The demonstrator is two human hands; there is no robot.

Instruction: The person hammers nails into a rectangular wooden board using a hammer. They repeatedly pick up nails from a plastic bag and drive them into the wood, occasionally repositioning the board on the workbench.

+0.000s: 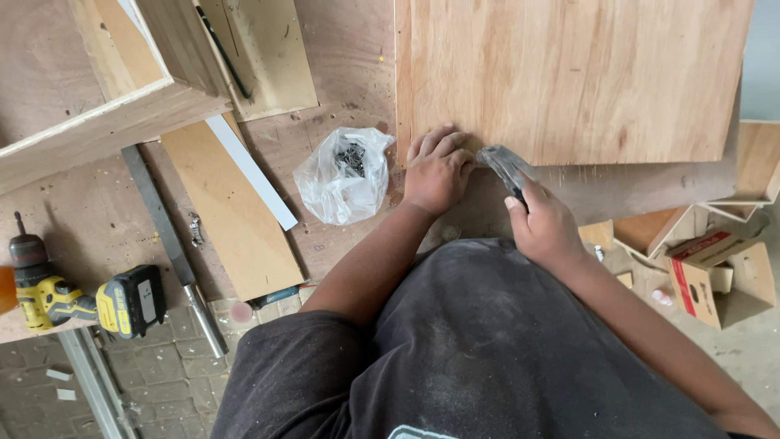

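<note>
My left hand [439, 168] rests with curled fingers on the near edge of a large plywood panel [569, 73], pinching something too small to make out. My right hand [543, 223] grips a hammer [504, 168] whose metal head sits close beside the left fingers at the panel's edge. A clear plastic bag of dark nails [348, 173] lies just left of my left hand on the plywood workbench [325, 244].
A yellow and black cordless drill [81, 301] lies at the bench's left edge. A long metal bar [175, 248], a wood board [231, 211] with a white strip, and a wooden box frame [106, 89] lie at left. An open cardboard box [719, 276] sits on the floor right.
</note>
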